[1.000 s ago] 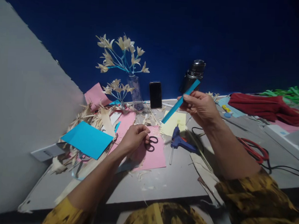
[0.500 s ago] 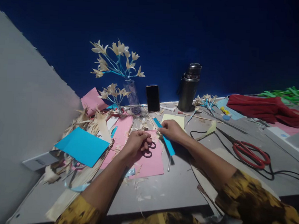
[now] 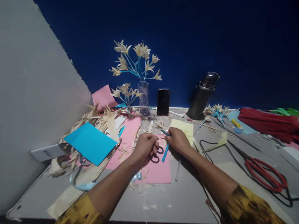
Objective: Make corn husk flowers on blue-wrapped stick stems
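Two bare hands, the left hand (image 3: 146, 147) and the right hand (image 3: 178, 140), are near each other over a light grey tabletop (image 3: 184, 204). Right thumb and fingers are pinched together on a narrow, bright blue paper strip (image 3: 165, 153), which shows in two lengths set at an angle: one points away to the left, the other slants down over a flat pink paper sheet (image 3: 161, 174). Left fingers are curled inward, nearly closed, just beside the black looped handles of a pair of scissors (image 3: 155, 158); whether they grip anything or touch those handles, I cannot tell.

Beyond the right hand lies a pale yellow paper sheet (image 3: 186, 128), and nearer the front edge a thin translucent stick (image 3: 178, 170). Left of the hands, a bright blue rectangular card (image 3: 90, 142) rests on a heap of dry, straw-coloured husk strips (image 3: 89, 120).

Along the dark blue wall (image 3: 183, 37) stand a clear vase (image 3: 144, 100) with cream-petalled flowers (image 3: 140, 50) on blue stems, a black phone (image 3: 163, 102) propped upright, and a dark metal flask (image 3: 202, 98). Red-handled scissors (image 3: 265, 175) lie at the right, near a crumpled dark red cloth (image 3: 271, 125).
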`<state>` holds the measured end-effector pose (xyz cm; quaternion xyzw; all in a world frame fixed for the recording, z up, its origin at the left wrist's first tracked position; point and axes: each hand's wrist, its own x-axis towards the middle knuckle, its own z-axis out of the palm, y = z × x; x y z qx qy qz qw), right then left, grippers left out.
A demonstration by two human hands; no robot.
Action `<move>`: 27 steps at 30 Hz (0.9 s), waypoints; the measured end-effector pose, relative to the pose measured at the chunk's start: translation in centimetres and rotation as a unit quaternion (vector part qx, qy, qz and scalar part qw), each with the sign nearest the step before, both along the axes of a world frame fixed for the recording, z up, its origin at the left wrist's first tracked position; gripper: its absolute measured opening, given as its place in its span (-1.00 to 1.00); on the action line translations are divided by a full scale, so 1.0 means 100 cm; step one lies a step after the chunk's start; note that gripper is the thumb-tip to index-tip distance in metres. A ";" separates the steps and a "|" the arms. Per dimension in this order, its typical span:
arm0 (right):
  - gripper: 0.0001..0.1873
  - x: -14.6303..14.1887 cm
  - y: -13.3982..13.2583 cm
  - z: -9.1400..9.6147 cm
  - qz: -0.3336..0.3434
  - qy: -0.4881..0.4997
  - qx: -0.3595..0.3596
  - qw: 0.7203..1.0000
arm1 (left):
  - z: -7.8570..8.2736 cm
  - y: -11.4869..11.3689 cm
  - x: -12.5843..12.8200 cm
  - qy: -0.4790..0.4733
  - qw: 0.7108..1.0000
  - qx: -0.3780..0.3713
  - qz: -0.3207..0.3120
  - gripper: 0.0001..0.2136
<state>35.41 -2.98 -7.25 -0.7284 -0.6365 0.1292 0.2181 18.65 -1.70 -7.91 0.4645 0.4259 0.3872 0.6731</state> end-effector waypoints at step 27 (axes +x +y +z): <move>-0.68 -0.003 -0.028 0.010 0.064 0.446 0.021 0.892 | 0.021 -0.016 0.003 -0.135 0.988 0.028 0.063 -0.72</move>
